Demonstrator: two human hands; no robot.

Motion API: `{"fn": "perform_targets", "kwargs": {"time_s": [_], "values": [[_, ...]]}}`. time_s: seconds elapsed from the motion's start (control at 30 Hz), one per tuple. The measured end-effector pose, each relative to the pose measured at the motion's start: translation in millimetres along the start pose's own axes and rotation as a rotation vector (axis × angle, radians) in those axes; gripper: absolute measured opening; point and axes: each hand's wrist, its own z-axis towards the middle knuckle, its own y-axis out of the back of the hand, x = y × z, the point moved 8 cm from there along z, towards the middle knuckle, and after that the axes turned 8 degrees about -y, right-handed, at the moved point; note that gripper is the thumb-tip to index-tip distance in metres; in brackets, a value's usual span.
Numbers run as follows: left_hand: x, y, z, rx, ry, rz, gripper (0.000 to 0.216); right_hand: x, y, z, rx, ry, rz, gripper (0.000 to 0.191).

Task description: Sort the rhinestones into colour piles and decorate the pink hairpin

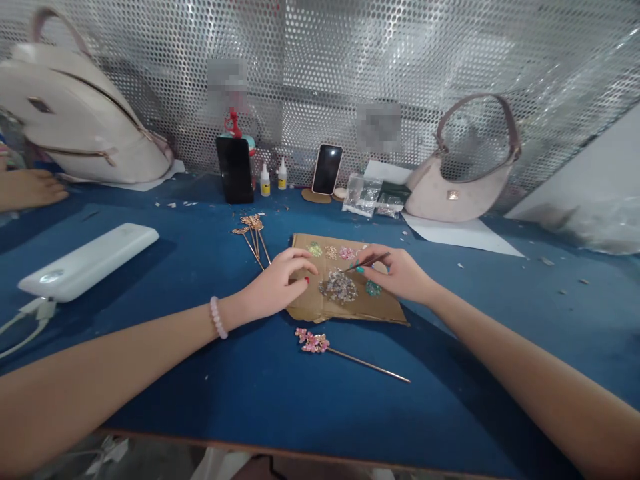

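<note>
My right hand point(393, 270) is closed on dark tweezers point(367, 263), their tips over a pile of clear, silvery rhinestones point(340, 287). That pile lies on a flat piece of cardboard point(370, 311). Small heaps of green point(315, 249), gold point(331, 253), pink point(347, 253) and teal stones point(373, 288) sit around it. Over the cardboard's left edge rests my left hand point(280, 280), fingers apart and curved, holding nothing visible. Nearer to me on the blue table lies a hairpin point(320, 343) with a pink flower cluster and a long metal stem.
Several gold hairpins point(254, 233) lie beyond my left hand. Farther back stand two glue bottles point(265, 181), phones point(327, 169), plastic packets point(362, 195) and a handbag point(460, 193). A power bank point(90, 260) and a backpack point(90, 120) are at left, near another person's hand point(33, 189).
</note>
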Motion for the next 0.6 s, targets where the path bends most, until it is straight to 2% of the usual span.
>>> {"fn": "perform_targets", "kwargs": {"time_s": [0.43,0.6], "values": [[1.5,-1.3,-0.1,0.000,-0.006,-0.014,0.023,-0.8,3.0,-0.4,-0.018,-0.003,-0.040,0.011],[-0.3,-0.4,0.6,-0.013,-0.022,-0.002,0.022,3.6,-2.7,-2.1,0.039,-0.016,-0.009,0.011]]}}
